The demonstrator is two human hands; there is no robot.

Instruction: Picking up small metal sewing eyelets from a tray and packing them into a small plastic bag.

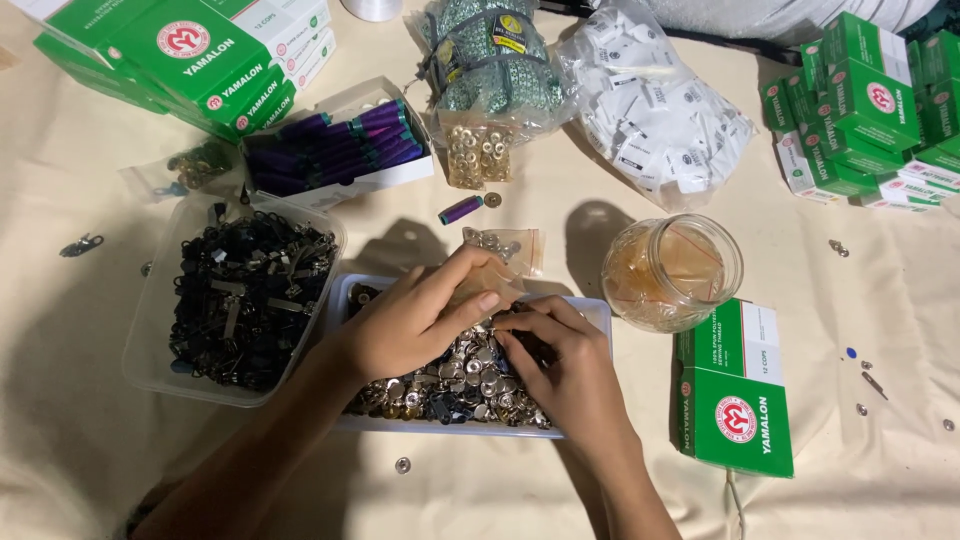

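My left hand (pixel 415 315) holds a small clear plastic bag (pixel 487 283) over a white tray (pixel 590 310) full of silver metal snap buttons (pixel 470 375). My right hand (pixel 560 360) rests in the tray with its fingertips pinched among the buttons, right beside the bag's mouth. Whether it grips a button is hidden by the fingers. Another small bag of silver pieces (pixel 505 245) lies just beyond the tray.
A clear tub of black zipper pulls (pixel 240 295) sits left of the tray. A glass jar (pixel 672 270) and a green box (pixel 735 390) stand to the right. Farther back are purple thread spools (pixel 335 150), bagged eyelets (pixel 480 155), white tags (pixel 655 110) and stacked green boxes (pixel 865 110).
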